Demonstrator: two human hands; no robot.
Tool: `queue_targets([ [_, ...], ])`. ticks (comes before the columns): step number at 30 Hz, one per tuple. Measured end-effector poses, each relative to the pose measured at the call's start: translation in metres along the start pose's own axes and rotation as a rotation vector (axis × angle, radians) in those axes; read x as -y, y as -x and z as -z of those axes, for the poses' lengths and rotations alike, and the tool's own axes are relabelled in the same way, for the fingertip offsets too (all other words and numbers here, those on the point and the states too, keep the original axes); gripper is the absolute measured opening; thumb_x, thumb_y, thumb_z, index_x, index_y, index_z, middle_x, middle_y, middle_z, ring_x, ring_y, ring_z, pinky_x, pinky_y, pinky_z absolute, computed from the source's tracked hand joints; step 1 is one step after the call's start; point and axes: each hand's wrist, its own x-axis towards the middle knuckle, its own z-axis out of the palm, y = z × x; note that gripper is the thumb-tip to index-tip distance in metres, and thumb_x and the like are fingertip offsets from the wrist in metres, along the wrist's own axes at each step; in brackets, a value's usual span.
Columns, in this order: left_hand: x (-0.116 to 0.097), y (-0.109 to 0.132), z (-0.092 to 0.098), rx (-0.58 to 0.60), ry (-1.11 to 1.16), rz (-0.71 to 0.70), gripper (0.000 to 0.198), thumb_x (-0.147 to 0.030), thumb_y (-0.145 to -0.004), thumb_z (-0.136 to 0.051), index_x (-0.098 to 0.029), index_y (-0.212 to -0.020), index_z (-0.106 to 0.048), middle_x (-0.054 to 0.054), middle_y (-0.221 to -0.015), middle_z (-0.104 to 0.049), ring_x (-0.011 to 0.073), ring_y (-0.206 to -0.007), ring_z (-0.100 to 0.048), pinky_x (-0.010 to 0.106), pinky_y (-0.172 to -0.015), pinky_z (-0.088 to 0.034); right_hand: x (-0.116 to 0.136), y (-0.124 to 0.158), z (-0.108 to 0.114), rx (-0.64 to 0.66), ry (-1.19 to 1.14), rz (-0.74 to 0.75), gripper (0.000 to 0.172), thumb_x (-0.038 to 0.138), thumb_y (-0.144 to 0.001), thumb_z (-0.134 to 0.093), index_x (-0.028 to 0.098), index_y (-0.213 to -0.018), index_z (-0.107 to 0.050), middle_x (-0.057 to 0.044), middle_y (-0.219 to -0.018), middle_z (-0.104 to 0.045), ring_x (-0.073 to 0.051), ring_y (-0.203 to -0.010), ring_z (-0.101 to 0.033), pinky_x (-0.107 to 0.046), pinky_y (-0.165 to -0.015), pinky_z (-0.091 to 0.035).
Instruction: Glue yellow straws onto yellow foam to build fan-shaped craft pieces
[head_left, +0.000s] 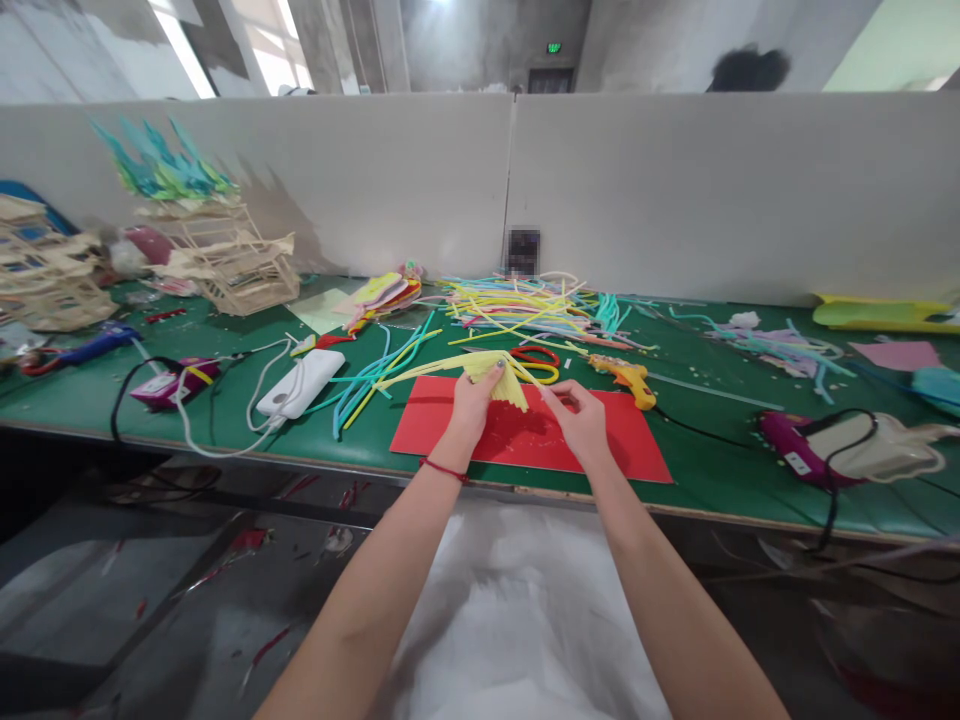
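Observation:
Over a red sheet (630, 440), my left hand (474, 400) grips a yellow fan-shaped piece (511, 388) made of thin strips laid side by side. A long pale yellow strip (420, 369) runs from its upper edge out to the left. My right hand (576, 412) pinches the end of a yellow strip (528, 374) at the fan's right side, fingers curled in. Scissors with red and yellow handles (553, 362) lie just behind my hands. An orange-yellow glue gun (624, 376) rests beyond my right hand.
A white power bank (303, 384) with cables lies left, near blue and yellow strips (375, 380). Many coloured strips (517, 308) are heaped at the back by the partition (375, 190). Stick-built models (232, 260) stand far left. A purple device (806, 450) sits at right.

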Motion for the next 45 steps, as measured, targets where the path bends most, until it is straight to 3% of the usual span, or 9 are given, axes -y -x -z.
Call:
queue_targets([
  [18,-0.0016,0.0005,-0.0013,-0.021,0.0,0.008,0.03,-0.019,-0.054,-0.081,-0.011,-0.08,-0.069,0.006,-0.081,-0.072,0.0161,-0.072,-0.065,0.034,-0.081,-0.052,0.0006,0.0024,-0.0016,0.032,0.043,0.07,0.019,0.038,-0.077,-0.062,0.02,-0.071,-0.064,-0.001,-0.073,-0.066,-0.015,-0.069,-0.057,-0.029,-0.07,-0.046],
  [26,-0.0021,0.0009,-0.001,-0.005,0.003,0.017,0.034,-0.021,-0.053,-0.082,-0.011,-0.083,-0.069,0.009,-0.085,-0.072,0.0212,-0.083,-0.067,0.037,-0.084,-0.05,0.0004,0.0029,-0.0018,0.071,0.054,0.101,0.02,0.038,-0.078,-0.061,0.021,-0.069,-0.061,0.0,-0.072,-0.064,-0.015,-0.068,-0.057,-0.03,-0.071,-0.046],
  [40,-0.0038,0.0014,-0.0032,-0.061,0.024,0.021,0.025,-0.011,-0.057,-0.079,-0.009,-0.08,-0.069,0.007,-0.079,-0.071,0.0194,-0.079,-0.066,0.035,-0.083,-0.05,-0.0003,0.0035,-0.0043,0.116,0.067,0.167,0.018,0.037,-0.08,-0.06,0.022,-0.071,-0.062,-0.001,-0.074,-0.066,-0.016,-0.07,-0.059,-0.03,-0.07,-0.047],
  [45,-0.003,0.0003,-0.0025,-0.047,0.014,0.015,0.031,-0.017,-0.052,-0.083,-0.011,-0.079,-0.069,0.006,-0.08,-0.071,0.0193,-0.08,-0.066,0.035,-0.084,-0.049,-0.0009,0.0037,-0.0048,0.131,0.104,0.186,0.017,0.037,-0.081,-0.06,0.022,-0.072,-0.062,-0.001,-0.075,-0.066,-0.016,-0.07,-0.059,-0.03,-0.071,-0.048],
])
